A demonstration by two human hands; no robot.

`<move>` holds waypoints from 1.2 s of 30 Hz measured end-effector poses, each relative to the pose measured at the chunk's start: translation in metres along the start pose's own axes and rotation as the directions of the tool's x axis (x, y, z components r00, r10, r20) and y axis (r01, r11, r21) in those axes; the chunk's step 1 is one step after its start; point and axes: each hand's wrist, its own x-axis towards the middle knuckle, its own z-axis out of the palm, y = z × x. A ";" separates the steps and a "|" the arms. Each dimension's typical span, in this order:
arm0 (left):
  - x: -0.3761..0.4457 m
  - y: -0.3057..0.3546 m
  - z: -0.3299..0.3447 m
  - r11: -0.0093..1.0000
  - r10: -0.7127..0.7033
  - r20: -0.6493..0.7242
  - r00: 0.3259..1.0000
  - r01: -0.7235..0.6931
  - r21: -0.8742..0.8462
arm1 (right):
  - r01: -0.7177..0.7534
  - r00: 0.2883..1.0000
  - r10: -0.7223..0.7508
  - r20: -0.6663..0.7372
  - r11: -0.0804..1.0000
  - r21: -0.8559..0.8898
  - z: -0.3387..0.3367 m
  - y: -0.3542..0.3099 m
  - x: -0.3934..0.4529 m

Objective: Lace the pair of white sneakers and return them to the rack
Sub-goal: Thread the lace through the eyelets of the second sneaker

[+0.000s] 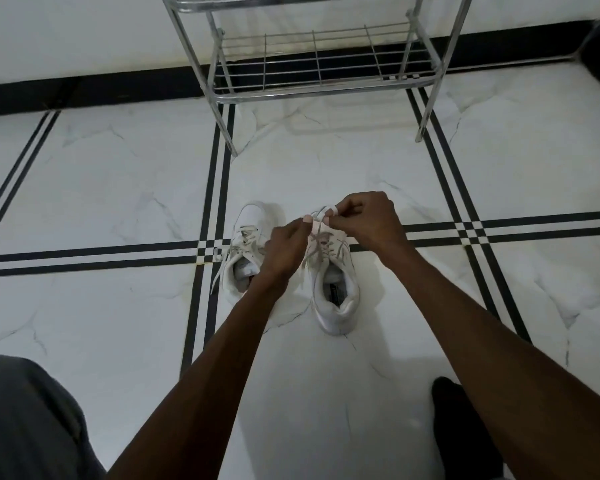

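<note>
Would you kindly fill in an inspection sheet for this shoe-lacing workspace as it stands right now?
Surface: white marble-look floor with black stripe lines.
Job's things: left sneaker and right sneaker side by side on the floor; metal rack behind them, its visible lower shelf bare.
Clutter: nothing seen.
Grips: left hand and right hand both pinch the lace over the right sneaker.
Cables: nothing seen.
Surroundings: white wall with black skirting; grey-clad knee and dark-socked foot near the bottom edge.
</note>
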 end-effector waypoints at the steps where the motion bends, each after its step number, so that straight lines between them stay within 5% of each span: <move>1: 0.001 0.001 -0.001 0.997 -0.043 -0.028 0.999 0.041 -0.072 | -0.052 0.998 0.049 0.042 0.995 0.081 -0.003 0.000 0.000; 5: -0.001 0.024 -0.008 0.864 -0.125 -0.029 0.992 0.094 -0.495 | -0.162 0.974 0.110 0.199 0.950 0.266 -0.010 -0.001 -0.003; 8: -0.001 0.030 -0.016 0.849 -0.073 -0.122 0.990 -0.002 -0.528 | -0.248 0.949 0.162 0.270 0.914 0.322 -0.013 0.003 -0.003; 11: -0.001 0.017 -0.030 0.977 0.018 -0.379 0.925 -0.097 -0.192 | -0.356 0.928 0.280 0.247 0.863 0.358 -0.015 0.017 0.000; 14: -0.005 -0.017 -0.060 0.924 0.132 -0.645 0.753 0.141 0.355 | -0.544 0.835 0.543 0.081 0.796 0.265 -0.023 0.054 0.002; 16: -0.013 -0.033 -0.073 0.828 0.078 -0.720 0.689 0.358 0.432 | -0.624 0.767 0.642 -0.011 0.749 0.222 -0.027 0.075 -0.007; 18: -0.015 -0.040 -0.076 0.818 0.063 -0.714 0.697 0.374 0.437 | -0.631 0.750 0.659 -0.056 0.739 0.238 -0.026 0.088 -0.016; 22: -0.016 -0.032 -0.058 0.826 0.193 -0.748 0.635 0.307 0.473 | -0.486 0.870 0.481 -0.109 0.874 -0.025 -0.024 0.084 -0.019; 24: -0.017 -0.027 -0.044 0.802 0.384 -0.679 0.625 0.138 0.581 | -0.288 0.954 0.264 -0.142 0.938 -0.190 -0.023 0.079 -0.017; 27: -0.011 -0.028 -0.017 0.677 0.490 -0.250 0.835 -0.184 0.712 | 0.002 0.990 0.030 0.135 0.974 -0.228 -0.014 0.071 -0.016; 29: -0.007 -0.034 -0.001 0.619 0.434 -0.012 0.901 -0.288 0.731 | 0.091 0.970 -0.032 0.240 0.966 -0.240 -0.008 0.069 -0.017; 36: 0.004 -0.041 0.006 0.630 0.392 -0.043 0.919 -0.234 0.740 | 0.137 0.978 -0.095 0.186 0.963 -0.230 0.000 0.068 -0.018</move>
